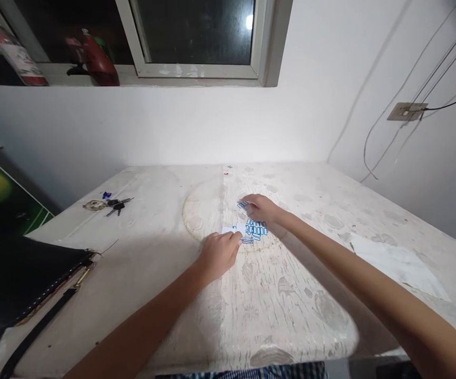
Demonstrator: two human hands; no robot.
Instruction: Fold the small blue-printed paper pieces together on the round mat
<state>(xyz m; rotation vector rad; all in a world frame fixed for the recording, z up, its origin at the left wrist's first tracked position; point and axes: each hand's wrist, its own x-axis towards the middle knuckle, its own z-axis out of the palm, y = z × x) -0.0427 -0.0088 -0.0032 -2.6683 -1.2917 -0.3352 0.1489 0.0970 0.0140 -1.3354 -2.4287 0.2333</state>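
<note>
Around the middle of the table, my left hand (220, 254) has its fingers curled together on a small white paper piece (230, 229). My right hand (261, 208) is just beyond and to the right, its fingertips pinched on a small white strip with blue outlines (243, 204). Between and below the hands lies a cluster of white pieces with blue outlines (256, 230), some overlapping. Their exact kind is too small to make out. My right wrist passes close above the cluster's right side.
A bunch of keys (118, 204) and a black bag (26, 279) with a strap lie on the left. A white sheet (399, 263) lies on the right. Tiny red and blue scraps (226, 172) sit by the wall. A red bottle (99, 63) stands on the window sill.
</note>
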